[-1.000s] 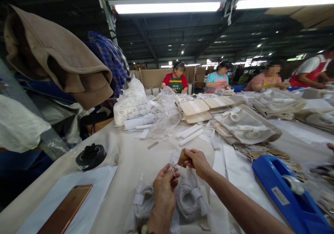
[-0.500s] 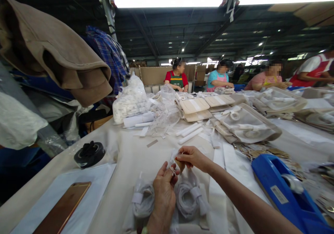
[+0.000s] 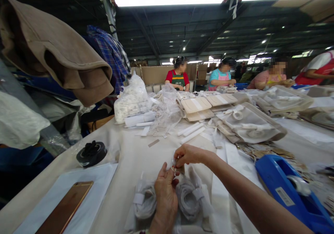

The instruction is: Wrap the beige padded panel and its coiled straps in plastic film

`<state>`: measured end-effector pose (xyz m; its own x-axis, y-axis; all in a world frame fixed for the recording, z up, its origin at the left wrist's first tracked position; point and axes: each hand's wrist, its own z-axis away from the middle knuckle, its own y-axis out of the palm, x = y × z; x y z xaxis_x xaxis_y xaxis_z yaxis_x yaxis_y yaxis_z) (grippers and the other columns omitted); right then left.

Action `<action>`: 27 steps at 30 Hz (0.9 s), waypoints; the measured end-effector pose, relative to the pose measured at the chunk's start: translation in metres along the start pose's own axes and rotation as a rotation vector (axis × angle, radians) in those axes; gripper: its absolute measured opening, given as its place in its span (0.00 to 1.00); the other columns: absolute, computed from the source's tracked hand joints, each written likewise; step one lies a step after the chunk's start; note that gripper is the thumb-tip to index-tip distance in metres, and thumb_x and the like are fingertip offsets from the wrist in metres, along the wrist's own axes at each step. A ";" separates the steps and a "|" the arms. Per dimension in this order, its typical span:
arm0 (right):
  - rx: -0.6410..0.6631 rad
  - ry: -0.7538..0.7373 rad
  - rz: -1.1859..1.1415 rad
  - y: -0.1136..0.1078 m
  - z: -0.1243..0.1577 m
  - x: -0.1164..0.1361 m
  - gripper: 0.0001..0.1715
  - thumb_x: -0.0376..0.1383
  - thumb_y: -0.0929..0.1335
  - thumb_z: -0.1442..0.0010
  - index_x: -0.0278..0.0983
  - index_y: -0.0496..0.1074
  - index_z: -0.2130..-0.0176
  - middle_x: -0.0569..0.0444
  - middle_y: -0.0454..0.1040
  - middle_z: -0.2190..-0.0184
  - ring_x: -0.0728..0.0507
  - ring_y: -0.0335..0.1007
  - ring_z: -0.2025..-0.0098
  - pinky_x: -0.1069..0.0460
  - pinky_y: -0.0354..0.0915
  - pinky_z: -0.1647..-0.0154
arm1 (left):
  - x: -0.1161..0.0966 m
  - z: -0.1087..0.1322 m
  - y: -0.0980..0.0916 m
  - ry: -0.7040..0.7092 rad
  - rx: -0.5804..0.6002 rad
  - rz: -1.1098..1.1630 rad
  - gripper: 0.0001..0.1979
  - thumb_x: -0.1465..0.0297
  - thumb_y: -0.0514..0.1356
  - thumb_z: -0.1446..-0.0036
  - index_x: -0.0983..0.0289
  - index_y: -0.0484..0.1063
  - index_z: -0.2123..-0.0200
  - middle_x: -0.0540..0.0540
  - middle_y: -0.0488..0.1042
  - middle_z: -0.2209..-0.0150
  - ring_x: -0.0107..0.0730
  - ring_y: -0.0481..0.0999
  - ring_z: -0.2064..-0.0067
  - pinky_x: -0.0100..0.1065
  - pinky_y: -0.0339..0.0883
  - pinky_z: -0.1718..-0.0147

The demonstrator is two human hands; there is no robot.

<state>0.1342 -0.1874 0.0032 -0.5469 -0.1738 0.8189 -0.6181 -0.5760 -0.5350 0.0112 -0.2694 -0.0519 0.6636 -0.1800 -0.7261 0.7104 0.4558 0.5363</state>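
My left hand point(image 3: 165, 189) and my right hand point(image 3: 188, 154) meet above the white cloth table, both pinched on a small brown card tag point(image 3: 179, 168) with a bit of clear plastic and thin string. The tag is mostly hidden by my fingers. Just below my hands lie two coiled white cord bundles in clear bags, one on the left point(image 3: 145, 202) and one on the right point(image 3: 190, 198). My right forearm reaches in from the lower right.
A blue tape dispenser point(image 3: 289, 188) sits at the right, a gold phone point(image 3: 66, 209) on white paper at the lower left, and a black tape roll point(image 3: 91, 153) further left. Beige pouches point(image 3: 250, 126) and plastic bags pile up behind. Several people work at the far side.
My right hand has drawn the brown tag down and left toward my left hand, so both hands now pinch it close together. The view shifted slightly.
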 end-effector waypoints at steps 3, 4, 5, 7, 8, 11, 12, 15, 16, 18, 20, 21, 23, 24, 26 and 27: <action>0.000 -0.031 0.048 0.004 0.002 0.002 0.06 0.27 0.70 0.55 0.35 0.76 0.74 0.61 0.72 0.82 0.52 0.63 0.79 0.58 0.56 0.78 | 0.004 -0.002 -0.004 0.033 0.007 -0.061 0.24 0.79 0.59 0.45 0.69 0.62 0.45 0.49 0.73 0.73 0.21 0.70 0.76 0.21 0.60 0.80; -0.001 -0.042 0.061 0.005 0.003 0.002 0.06 0.27 0.69 0.55 0.35 0.76 0.73 0.60 0.72 0.81 0.52 0.65 0.78 0.58 0.56 0.77 | 0.005 -0.002 -0.004 0.048 0.011 -0.087 0.24 0.78 0.59 0.45 0.68 0.62 0.44 0.50 0.73 0.72 0.22 0.71 0.76 0.21 0.60 0.81; -0.001 -0.053 0.073 0.006 0.004 0.002 0.07 0.26 0.69 0.55 0.35 0.76 0.73 0.60 0.73 0.81 0.51 0.66 0.77 0.58 0.56 0.77 | 0.006 -0.002 -0.005 0.064 0.013 -0.112 0.25 0.78 0.60 0.46 0.68 0.62 0.44 0.50 0.73 0.71 0.23 0.71 0.75 0.21 0.59 0.82; 0.006 -0.076 0.100 0.008 0.006 0.004 0.07 0.26 0.69 0.54 0.36 0.76 0.73 0.60 0.74 0.80 0.50 0.67 0.76 0.58 0.58 0.75 | 0.008 -0.002 -0.005 0.095 0.010 -0.161 0.25 0.78 0.60 0.47 0.68 0.62 0.44 0.51 0.73 0.70 0.24 0.71 0.74 0.21 0.59 0.84; 0.011 -0.089 0.115 0.009 0.007 0.004 0.08 0.26 0.69 0.54 0.36 0.76 0.73 0.60 0.74 0.81 0.50 0.67 0.76 0.58 0.59 0.75 | 0.008 -0.001 -0.005 0.105 0.005 -0.177 0.25 0.78 0.60 0.47 0.68 0.62 0.45 0.52 0.74 0.69 0.24 0.71 0.74 0.20 0.58 0.85; 0.013 -0.132 0.170 0.014 0.010 0.004 0.13 0.23 0.66 0.54 0.37 0.77 0.71 0.60 0.73 0.81 0.50 0.68 0.76 0.58 0.60 0.72 | 0.006 0.001 -0.004 0.109 -0.003 -0.203 0.26 0.77 0.62 0.50 0.68 0.64 0.46 0.55 0.76 0.66 0.24 0.73 0.74 0.20 0.57 0.86; 0.008 -0.147 0.188 0.015 0.012 0.003 0.15 0.22 0.65 0.54 0.37 0.77 0.71 0.60 0.73 0.81 0.50 0.68 0.76 0.57 0.61 0.71 | 0.005 0.001 -0.003 0.108 -0.003 -0.210 0.26 0.76 0.63 0.51 0.67 0.65 0.47 0.56 0.77 0.65 0.25 0.73 0.74 0.19 0.56 0.86; -0.012 -0.195 0.225 0.019 0.015 -0.001 0.15 0.24 0.65 0.53 0.37 0.77 0.69 0.59 0.74 0.78 0.50 0.70 0.73 0.57 0.62 0.68 | 0.004 0.002 -0.003 0.121 0.008 -0.230 0.26 0.74 0.66 0.54 0.67 0.68 0.49 0.58 0.78 0.63 0.26 0.74 0.74 0.19 0.55 0.86; -0.021 -0.205 0.233 0.019 0.016 -0.003 0.14 0.24 0.66 0.53 0.38 0.77 0.68 0.59 0.75 0.77 0.49 0.70 0.72 0.57 0.62 0.68 | 0.005 0.002 -0.003 0.132 0.014 -0.237 0.26 0.74 0.66 0.54 0.67 0.68 0.50 0.59 0.78 0.63 0.26 0.74 0.74 0.19 0.55 0.86; -0.056 -0.214 0.248 0.021 0.017 -0.007 0.15 0.25 0.66 0.52 0.38 0.77 0.65 0.58 0.76 0.74 0.48 0.70 0.71 0.57 0.62 0.68 | 0.006 0.001 -0.003 0.152 0.024 -0.247 0.25 0.75 0.65 0.54 0.68 0.69 0.50 0.59 0.78 0.63 0.27 0.75 0.74 0.19 0.55 0.87; -0.099 -0.216 0.264 0.023 0.018 -0.010 0.17 0.25 0.65 0.52 0.38 0.77 0.63 0.57 0.76 0.73 0.48 0.70 0.70 0.56 0.61 0.68 | 0.007 0.001 -0.004 0.166 0.030 -0.259 0.24 0.75 0.64 0.52 0.68 0.68 0.50 0.59 0.78 0.63 0.27 0.75 0.73 0.19 0.54 0.87; -0.117 -0.218 0.269 0.024 0.018 -0.011 0.18 0.25 0.65 0.52 0.38 0.77 0.62 0.56 0.76 0.72 0.48 0.70 0.70 0.56 0.61 0.67 | 0.007 0.001 -0.004 0.171 0.032 -0.271 0.24 0.75 0.63 0.52 0.68 0.68 0.50 0.58 0.78 0.64 0.27 0.75 0.73 0.19 0.54 0.87; -0.147 -0.227 0.272 0.028 0.020 -0.014 0.18 0.25 0.66 0.52 0.37 0.76 0.61 0.54 0.76 0.71 0.47 0.70 0.68 0.55 0.61 0.66 | 0.007 0.000 -0.004 0.192 0.038 -0.303 0.23 0.74 0.63 0.51 0.68 0.68 0.50 0.56 0.78 0.66 0.27 0.75 0.73 0.19 0.55 0.87; -0.161 -0.233 0.270 0.030 0.021 -0.015 0.18 0.25 0.66 0.52 0.36 0.76 0.61 0.53 0.76 0.70 0.46 0.70 0.67 0.55 0.61 0.65 | 0.007 -0.001 -0.004 0.207 0.039 -0.317 0.23 0.74 0.63 0.51 0.68 0.68 0.50 0.55 0.78 0.68 0.27 0.75 0.73 0.19 0.56 0.86; -0.192 -0.247 0.260 0.035 0.023 -0.017 0.20 0.25 0.66 0.52 0.35 0.75 0.58 0.51 0.76 0.67 0.45 0.70 0.65 0.54 0.62 0.62 | 0.007 -0.002 -0.004 0.246 0.032 -0.332 0.21 0.74 0.63 0.51 0.69 0.69 0.52 0.53 0.77 0.72 0.25 0.73 0.76 0.20 0.57 0.84; -0.205 -0.255 0.249 0.038 0.023 -0.018 0.22 0.25 0.66 0.53 0.35 0.75 0.56 0.51 0.76 0.66 0.45 0.70 0.64 0.53 0.62 0.61 | 0.007 -0.003 -0.004 0.264 0.026 -0.334 0.20 0.75 0.63 0.52 0.70 0.69 0.53 0.52 0.76 0.74 0.24 0.72 0.77 0.21 0.58 0.83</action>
<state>0.1339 -0.2247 -0.0267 -0.5525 -0.4955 0.6703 -0.5983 -0.3242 -0.7328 0.0125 -0.2700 -0.0610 0.3154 -0.0828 -0.9454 0.8841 0.3877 0.2610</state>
